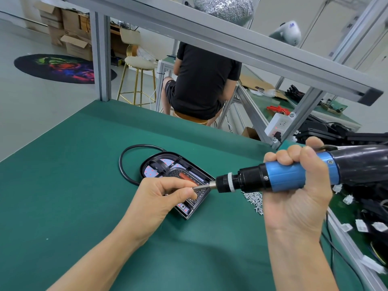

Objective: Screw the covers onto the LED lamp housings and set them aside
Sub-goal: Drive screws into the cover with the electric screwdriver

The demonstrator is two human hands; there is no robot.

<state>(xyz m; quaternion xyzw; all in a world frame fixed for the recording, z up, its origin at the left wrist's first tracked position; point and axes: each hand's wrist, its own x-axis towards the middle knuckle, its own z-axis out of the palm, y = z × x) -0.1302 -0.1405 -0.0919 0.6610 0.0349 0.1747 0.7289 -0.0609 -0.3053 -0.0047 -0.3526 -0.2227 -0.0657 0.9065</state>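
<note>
One LED lamp housing (168, 171) is lying flat on the green mat (63, 185), long axis running from 10 o'clock, rounded end, to 4 o'clock, squared end. Black cable (123, 171) is looping off its 9 o'clock side. Right hand (298, 185) is gripping the blue electric screwdriver (294, 175), fingers wrapped round the barrel; bit is pointing toward 9 o'clock, nearly level. Left hand (163, 198) is pinching at the bit tip, thumb against forefinger; whether a screw sits there, cannot tell. Loose screws (255, 201) are lying at 3 o'clock of the housing.
</note>
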